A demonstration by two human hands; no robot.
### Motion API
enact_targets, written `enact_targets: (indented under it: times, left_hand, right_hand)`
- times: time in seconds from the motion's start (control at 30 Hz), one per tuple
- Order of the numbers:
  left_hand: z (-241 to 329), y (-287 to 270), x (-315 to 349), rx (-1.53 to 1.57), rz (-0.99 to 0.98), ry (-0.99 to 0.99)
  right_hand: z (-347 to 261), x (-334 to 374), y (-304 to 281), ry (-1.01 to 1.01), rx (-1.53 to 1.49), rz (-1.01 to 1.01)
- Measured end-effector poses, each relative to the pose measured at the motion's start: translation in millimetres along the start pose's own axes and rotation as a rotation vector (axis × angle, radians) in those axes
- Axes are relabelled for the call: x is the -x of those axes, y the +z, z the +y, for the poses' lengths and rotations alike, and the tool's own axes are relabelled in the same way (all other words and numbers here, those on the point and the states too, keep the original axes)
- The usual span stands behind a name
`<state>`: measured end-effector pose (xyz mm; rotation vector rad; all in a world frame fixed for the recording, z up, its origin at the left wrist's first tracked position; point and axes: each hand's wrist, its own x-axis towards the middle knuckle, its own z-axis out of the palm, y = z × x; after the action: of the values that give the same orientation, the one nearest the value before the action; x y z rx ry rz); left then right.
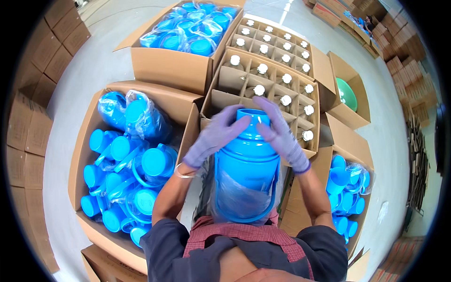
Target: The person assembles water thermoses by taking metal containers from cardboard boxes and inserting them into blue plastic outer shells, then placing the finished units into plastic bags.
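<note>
In front of my body stands a large blue vacuum jug (244, 171) with a hoop handle hanging down its near side. Clear plastic film clings to its lower part, and its neck at the top has no cap on it. My left hand (217, 135), in a lavender glove, curls against the left side of the neck. My right hand (283, 137), gloved alike, closes round the right side, its fingers reaching over the far rim. Between the two hands the blue collar shows. Just beyond the jug is a divided carton (226, 101) of clear glass flasks (258, 90) with white tops.
At my left, an open carton (75, 174) holds blue lidded cups (121, 148) with handles. A carton of bagged blue parts (188, 28) stands farther back. To the right are blue mugs (339, 178) in a box and a green bowl (346, 94). Stacked cartons (28, 117) line the left.
</note>
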<state>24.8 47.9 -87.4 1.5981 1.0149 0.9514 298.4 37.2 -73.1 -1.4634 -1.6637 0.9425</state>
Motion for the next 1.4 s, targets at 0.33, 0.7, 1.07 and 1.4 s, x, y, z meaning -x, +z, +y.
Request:
enact_targets:
  times: [0.33,0.7,1.07,1.4]
  left_hand:
    - [-8,-33,5,0.222,-0.074,-0.069]
    - [-22,-19,-12,0.423,-0.104,-0.094]
    - [13,-5,-61,0.249,-0.095,-0.043]
    - [-81,-31,-60,-0.156,0.579,-0.025]
  right_hand:
    - [33,-41,2,0.25,0.052,-0.306]
    - [-1,-30,17,0.015,-0.146,-0.271]
    - [25,-82,33,-0.523,0.061,-0.209]
    - [246,-246,90,0.017,0.672,-0.123]
